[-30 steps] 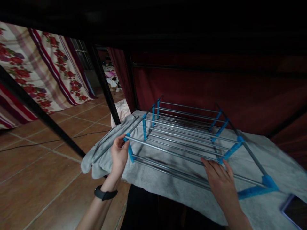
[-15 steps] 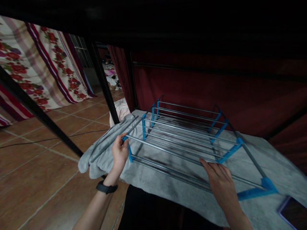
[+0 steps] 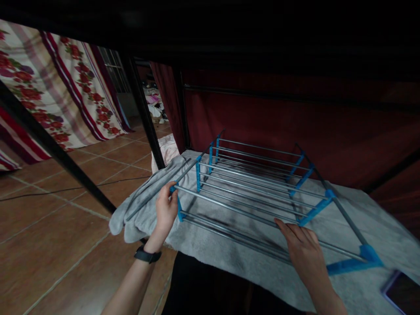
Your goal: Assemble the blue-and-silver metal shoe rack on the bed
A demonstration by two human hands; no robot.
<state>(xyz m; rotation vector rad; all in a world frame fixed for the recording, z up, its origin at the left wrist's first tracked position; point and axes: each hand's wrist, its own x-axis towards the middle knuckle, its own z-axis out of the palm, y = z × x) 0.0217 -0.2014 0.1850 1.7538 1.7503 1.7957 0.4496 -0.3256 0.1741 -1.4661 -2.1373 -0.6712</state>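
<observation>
A shoe rack [image 3: 243, 174] of thin grey metal rods and blue plastic connectors lies on a grey blanket [image 3: 229, 262]. My left hand [image 3: 166, 208] is closed around the blue connector [image 3: 180, 210] at the rack's near left corner, thumb on top. My right hand [image 3: 303, 247] has its fingers curled over the front rod [image 3: 226, 204], towards the right end. Another blue connector [image 3: 369, 257] joins the rod to the side tube just right of that hand. A loose grey tube [image 3: 144, 204] rests on the blanket's bunched folds, left of my left hand.
A black bed frame [image 3: 146, 113] surrounds the blanket, with a dark upper bunk low overhead. Dark red curtain [image 3: 262, 118] hangs behind. A dark phone-like device [image 3: 403, 291] lies at the lower right. Left is tiled floor [image 3: 82, 245] with a cable and a flowered curtain [image 3: 65, 96].
The view has shifted very slightly, so the scene sits a little further right. Both hands keep the same grip, and the rack stays in place on the blanket.
</observation>
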